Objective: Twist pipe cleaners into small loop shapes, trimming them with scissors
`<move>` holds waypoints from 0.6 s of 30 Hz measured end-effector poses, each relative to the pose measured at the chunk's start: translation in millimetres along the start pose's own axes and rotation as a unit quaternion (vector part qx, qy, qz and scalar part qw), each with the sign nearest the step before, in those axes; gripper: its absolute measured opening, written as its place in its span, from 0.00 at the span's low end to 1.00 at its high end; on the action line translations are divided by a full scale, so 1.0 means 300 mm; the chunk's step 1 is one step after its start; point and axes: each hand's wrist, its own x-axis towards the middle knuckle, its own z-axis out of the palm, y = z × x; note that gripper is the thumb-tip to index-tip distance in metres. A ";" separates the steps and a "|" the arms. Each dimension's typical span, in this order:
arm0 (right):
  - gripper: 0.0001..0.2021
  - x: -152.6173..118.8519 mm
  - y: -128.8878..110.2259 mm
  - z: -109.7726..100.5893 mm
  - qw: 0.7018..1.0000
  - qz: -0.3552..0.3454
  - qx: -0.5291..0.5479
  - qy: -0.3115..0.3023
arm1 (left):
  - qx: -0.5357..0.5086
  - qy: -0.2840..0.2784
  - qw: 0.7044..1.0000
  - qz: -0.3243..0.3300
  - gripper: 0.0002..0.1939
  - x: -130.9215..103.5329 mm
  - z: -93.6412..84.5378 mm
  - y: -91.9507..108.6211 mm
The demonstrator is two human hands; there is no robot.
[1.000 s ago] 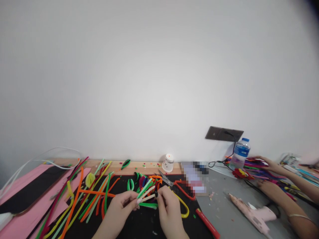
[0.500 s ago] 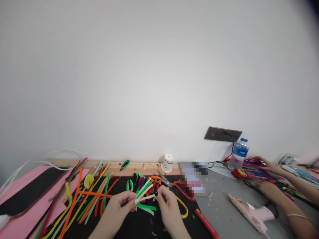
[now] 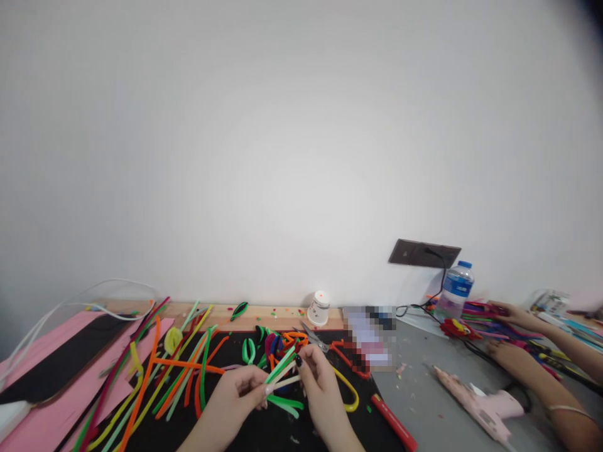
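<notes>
My left hand [image 3: 242,395] pinches a small bunch of green and pale pipe cleaners [image 3: 281,366] whose ends fan out on both sides of the fingertips. A cream-coloured strip [image 3: 284,382], perhaps a pale pipe cleaner, spans from these fingertips to my right hand [image 3: 316,380]. The thumb and fingers of the right hand are closed at its far end. Beneath both hands lies a black mat [image 3: 277,436]. Just behind them are looped orange pipe cleaners [image 3: 296,339], a curled green one [image 3: 248,351] and scissors [image 3: 315,339], blades pointing back.
Loose pipe cleaners [image 3: 153,376] cover the left side, near pink sheets [image 3: 51,358]. A paper cup [image 3: 319,309] stands by the wall. On the right are a red-handled tool [image 3: 394,422], a pink glue gun [image 3: 478,405], a water bottle [image 3: 455,292] and another person's hands [image 3: 511,358].
The whole view has shifted slightly, so things appear a little further right. Both my hands keep their pinches, and the cream strip still spans between them.
</notes>
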 end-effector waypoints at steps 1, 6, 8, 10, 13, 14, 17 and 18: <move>0.05 0.000 -0.002 -0.002 1.000 -0.001 0.000 -0.004 | -0.004 -0.001 1.000 -0.002 0.07 0.001 0.000 0.001; 0.08 -0.001 -0.012 -0.006 1.000 -0.002 -0.018 -0.006 | -0.011 0.001 1.000 -0.004 0.08 -0.001 0.000 0.006; 0.09 -0.003 -0.011 -0.006 1.000 -0.001 -0.028 -0.006 | -0.010 0.001 1.000 -0.006 0.08 -0.002 0.001 0.007; 0.09 -0.003 -0.008 -0.005 1.000 0.006 -0.026 -0.009 | -0.008 0.006 1.000 -0.006 0.09 -0.001 0.000 0.004; 0.10 0.002 0.000 -0.002 0.999 0.029 0.021 -0.013 | -0.012 0.014 1.000 0.000 0.10 0.006 -0.004 -0.006; 0.10 0.004 0.002 -0.001 0.998 0.037 0.046 -0.016 | -0.018 0.014 1.000 0.001 0.10 0.008 -0.005 -0.012; 0.12 0.011 0.004 0.002 0.989 0.064 0.129 -0.036 | -0.054 0.016 0.998 -0.005 0.12 0.016 -0.008 -0.025; 0.13 0.012 0.002 0.004 0.984 0.075 0.156 -0.042 | -0.067 0.018 0.998 -0.010 0.14 0.017 -0.008 -0.027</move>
